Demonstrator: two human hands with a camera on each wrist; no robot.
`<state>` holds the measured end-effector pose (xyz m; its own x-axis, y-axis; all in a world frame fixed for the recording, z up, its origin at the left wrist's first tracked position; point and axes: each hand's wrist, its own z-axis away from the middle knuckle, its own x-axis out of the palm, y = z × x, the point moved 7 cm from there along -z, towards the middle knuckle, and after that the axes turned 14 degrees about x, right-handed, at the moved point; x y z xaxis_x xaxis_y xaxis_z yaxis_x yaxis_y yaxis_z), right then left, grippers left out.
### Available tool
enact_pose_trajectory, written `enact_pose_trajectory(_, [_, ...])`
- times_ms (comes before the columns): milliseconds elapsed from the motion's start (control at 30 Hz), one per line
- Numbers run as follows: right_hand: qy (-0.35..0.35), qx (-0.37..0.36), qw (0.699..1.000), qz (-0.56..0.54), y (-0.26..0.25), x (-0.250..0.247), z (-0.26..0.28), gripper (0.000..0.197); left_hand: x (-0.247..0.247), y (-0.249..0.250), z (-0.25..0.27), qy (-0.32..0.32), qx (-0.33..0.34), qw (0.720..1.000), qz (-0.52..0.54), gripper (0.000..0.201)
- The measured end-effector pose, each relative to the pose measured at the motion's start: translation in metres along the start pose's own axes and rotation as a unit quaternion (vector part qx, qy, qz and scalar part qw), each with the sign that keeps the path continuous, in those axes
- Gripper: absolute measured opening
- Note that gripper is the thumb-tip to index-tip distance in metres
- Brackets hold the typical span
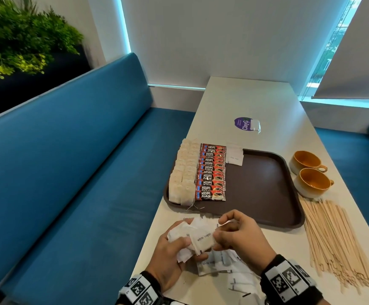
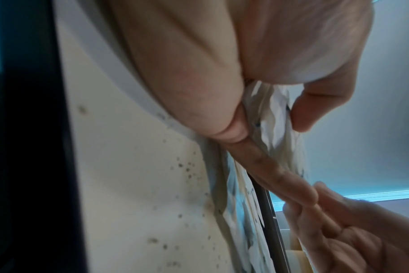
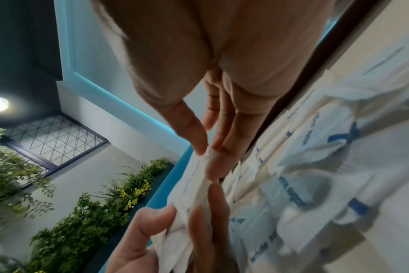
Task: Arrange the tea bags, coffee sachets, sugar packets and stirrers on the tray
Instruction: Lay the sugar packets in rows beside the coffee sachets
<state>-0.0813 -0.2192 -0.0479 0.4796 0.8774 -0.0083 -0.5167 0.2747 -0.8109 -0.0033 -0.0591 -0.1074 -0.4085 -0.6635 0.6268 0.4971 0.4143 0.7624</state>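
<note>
Gripping a sugar packet bundle (image 1: 199, 236), left hand (image 1: 174, 258) and right hand (image 1: 238, 236) both pinch it at six o'clock of the tray (image 1: 265, 183); stirrers (image 1: 337, 243) lie at four o'clock.

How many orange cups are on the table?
2. Both stand on the table to the right of the tray: the farther cup near its far corner, the nearer cup right beside it, just before the stirrers.
</note>
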Motion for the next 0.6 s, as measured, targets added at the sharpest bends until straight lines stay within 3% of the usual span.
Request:
enact_pose_trajectory(67, [-0.007,-0.022,1.000,0.009,-0.0037,0.0019,0.0010,0.028,-0.0035,-0.0022,-0.0001,0.002,-0.003,1.000,0.005,0.051])
enact_pose_trajectory(233, [0.030,-0.054,0.994,0.088,-0.0041,0.0025,-0.0013,0.011,0.0013,0.0022,0.0014,-0.011,0.009,1.000,0.004,0.056])
enact_pose_trajectory(600, [-0.014,-0.039,0.996,0.076,-0.0038,0.0057,0.0033,0.027,0.0037,0.0017,0.0010,-0.013,0.010,1.000,0.014,0.058])
